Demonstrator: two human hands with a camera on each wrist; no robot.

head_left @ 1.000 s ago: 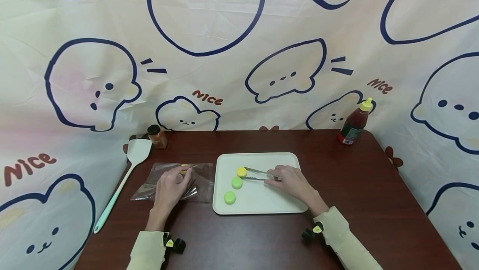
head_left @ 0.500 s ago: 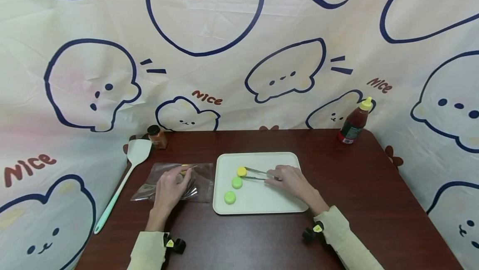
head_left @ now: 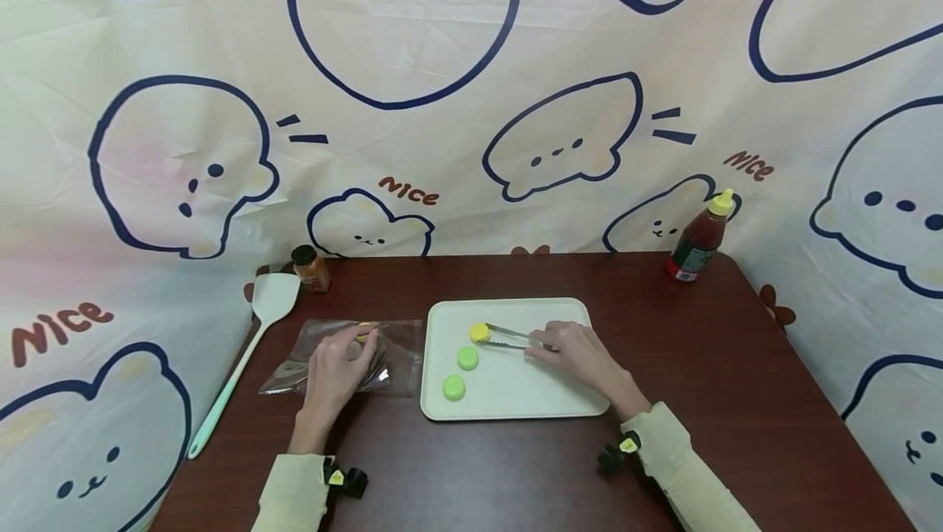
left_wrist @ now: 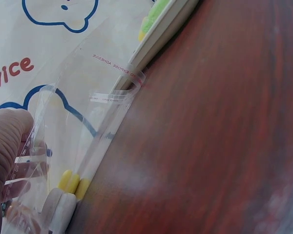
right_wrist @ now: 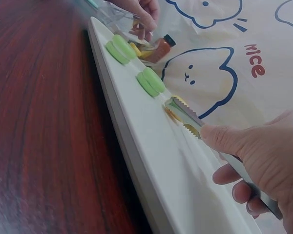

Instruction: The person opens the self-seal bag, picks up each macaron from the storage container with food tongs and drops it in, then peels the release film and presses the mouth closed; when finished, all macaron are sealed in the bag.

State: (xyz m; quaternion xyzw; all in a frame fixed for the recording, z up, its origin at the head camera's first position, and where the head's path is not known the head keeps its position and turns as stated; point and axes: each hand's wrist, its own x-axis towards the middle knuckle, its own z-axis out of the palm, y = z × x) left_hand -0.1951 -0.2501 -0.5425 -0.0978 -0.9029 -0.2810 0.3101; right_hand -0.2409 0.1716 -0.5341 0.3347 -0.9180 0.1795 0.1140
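We see a dark, wood-grained table (head_left: 457,466). On it: tray (head_left: 538,393) near the middle, bag (head_left: 405,352) just beside it, spatula (head_left: 234,376) along the left edge; jar (head_left: 313,273) and bottle (head_left: 696,244) (yellow-capped) stand at the far side.

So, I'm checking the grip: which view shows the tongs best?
The right wrist view: the tongs appear largest there, visibly serrated, gripped by the right hand. The head view shows them small, ending at the yellow macaron; the left wrist view lacks them.

soft, even light leaves a pale sheen on the table (head_left: 457,475), and wrist views look hazy.
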